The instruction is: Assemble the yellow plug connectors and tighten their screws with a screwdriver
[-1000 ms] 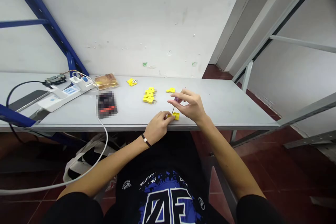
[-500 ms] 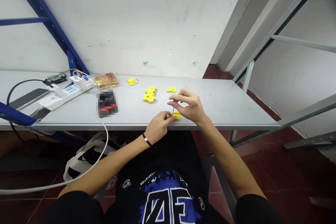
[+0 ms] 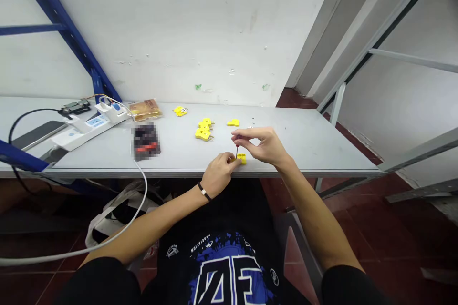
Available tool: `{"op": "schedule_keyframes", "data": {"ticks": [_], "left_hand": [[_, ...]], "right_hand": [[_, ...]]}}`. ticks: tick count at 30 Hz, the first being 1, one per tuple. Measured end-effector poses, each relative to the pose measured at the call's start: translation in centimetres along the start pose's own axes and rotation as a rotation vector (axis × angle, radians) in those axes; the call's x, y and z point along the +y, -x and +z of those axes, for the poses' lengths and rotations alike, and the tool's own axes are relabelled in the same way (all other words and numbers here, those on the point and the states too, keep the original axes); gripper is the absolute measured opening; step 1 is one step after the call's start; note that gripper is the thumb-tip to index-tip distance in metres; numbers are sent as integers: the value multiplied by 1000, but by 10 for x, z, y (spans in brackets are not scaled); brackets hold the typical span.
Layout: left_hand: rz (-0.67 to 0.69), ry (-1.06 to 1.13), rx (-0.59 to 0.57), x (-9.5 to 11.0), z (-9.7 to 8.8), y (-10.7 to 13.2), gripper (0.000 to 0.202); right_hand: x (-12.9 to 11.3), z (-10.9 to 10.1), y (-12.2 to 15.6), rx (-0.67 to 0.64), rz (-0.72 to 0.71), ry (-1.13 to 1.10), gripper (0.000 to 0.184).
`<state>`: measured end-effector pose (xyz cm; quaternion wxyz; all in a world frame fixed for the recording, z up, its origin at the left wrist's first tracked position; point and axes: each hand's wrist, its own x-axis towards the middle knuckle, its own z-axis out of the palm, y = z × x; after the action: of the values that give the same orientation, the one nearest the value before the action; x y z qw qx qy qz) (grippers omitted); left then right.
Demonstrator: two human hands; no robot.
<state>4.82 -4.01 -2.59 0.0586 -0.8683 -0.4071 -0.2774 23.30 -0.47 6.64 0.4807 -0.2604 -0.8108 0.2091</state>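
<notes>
A small yellow piece (image 3: 243, 158), looking like smooth moulded plastic, is lying on the flat grey table (image 3: 315, 152), close to its front edge. The left hand (image 3: 219, 172) is gripping it with thumb and fingers, partly covering it. The right hand (image 3: 263, 145) is pinching the reddish handle of a screwdriver (image 3: 236, 151), whose thin metal shaft is standing nearly upright over the piece. Farther back, several yellow plugs (image 3: 203, 135) are resting in a cluster, their slim metal pins pointing right. A flat yellow part (image 3: 233, 123) is lying separately beyond the right hand.
</notes>
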Motion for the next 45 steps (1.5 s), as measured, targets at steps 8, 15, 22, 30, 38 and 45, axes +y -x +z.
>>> {"op": "schedule_keyframes", "data": {"ticks": [8, 15, 22, 30, 38, 45], "left_hand": [[-1, 10, 17, 1, 2, 0, 42], [-26, 46, 1, -3, 2, 1, 40], [1, 60, -1, 2, 0, -1, 41], [-66, 291, -24, -7, -11, -11, 19], [-104, 342, -4, -18, -20, -21, 28], [-166, 365, -36, -15, -28, -15, 10]], "right_hand": [[3, 8, 16, 294, 88, 334, 18], [0, 18, 15, 297, 34, 440, 21], [9, 20, 9, 304, 26, 505, 24], [7, 4, 7, 96, -5, 155, 29], [4, -5, 0, 55, 31, 155, 25], [11, 6, -5, 173, 48, 285, 23]]}}
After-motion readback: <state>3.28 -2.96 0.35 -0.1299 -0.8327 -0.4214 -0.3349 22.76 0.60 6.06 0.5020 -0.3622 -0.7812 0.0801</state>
